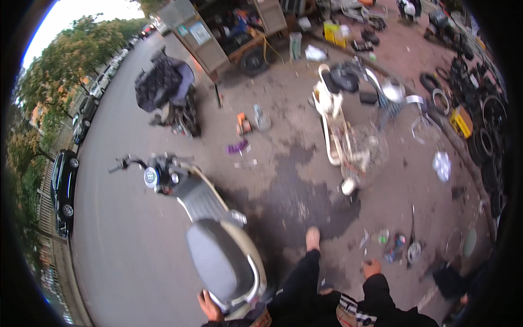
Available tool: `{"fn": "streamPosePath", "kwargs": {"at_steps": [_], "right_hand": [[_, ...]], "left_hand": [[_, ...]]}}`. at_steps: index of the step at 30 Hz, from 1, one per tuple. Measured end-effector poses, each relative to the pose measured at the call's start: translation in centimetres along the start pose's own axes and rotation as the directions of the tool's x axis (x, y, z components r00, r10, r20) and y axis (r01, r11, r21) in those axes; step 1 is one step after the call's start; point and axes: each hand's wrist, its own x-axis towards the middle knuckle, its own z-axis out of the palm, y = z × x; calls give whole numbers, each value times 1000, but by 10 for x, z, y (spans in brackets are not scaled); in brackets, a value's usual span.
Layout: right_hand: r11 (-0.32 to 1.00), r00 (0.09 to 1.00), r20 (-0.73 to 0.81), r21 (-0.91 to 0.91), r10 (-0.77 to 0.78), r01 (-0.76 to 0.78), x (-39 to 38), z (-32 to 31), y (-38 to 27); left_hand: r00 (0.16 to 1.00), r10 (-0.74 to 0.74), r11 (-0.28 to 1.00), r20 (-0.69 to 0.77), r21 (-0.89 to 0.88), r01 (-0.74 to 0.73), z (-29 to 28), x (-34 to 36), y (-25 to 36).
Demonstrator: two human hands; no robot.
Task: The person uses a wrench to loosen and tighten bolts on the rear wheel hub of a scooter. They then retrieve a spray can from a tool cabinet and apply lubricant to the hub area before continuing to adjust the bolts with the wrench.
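Note:
A grey-seated electric scooter stands close at my left, its handlebar pointing away from me. My left hand is at the rear end of its seat, beside the pale grab rail. The fingers there look stretched and a little apart; whether they touch the scooter, I cannot tell. My right hand hangs in front of my body with its fingers curled in. A small dark bit shows at its fingertips, too small to name.
A stripped white scooter stands ahead on the wet-stained ground. A scooter with a dark quilted cover is farther left, near a cart. Loose parts lie at right; tyres line the kerb. Another person's dark sleeve shows lower right.

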Motion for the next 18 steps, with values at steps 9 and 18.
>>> {"fn": "streamPosePath", "kwargs": {"at_steps": [9, 18], "right_hand": [[956, 948, 140, 109, -287, 273, 172, 18, -354], [904, 881, 261, -61, -396, 424, 400, 89, -592]], "left_hand": [[974, 216, 973, 74, -100, -208, 199, 150, 200], [977, 208, 978, -45, 12, -207, 420, 310, 283]]}}
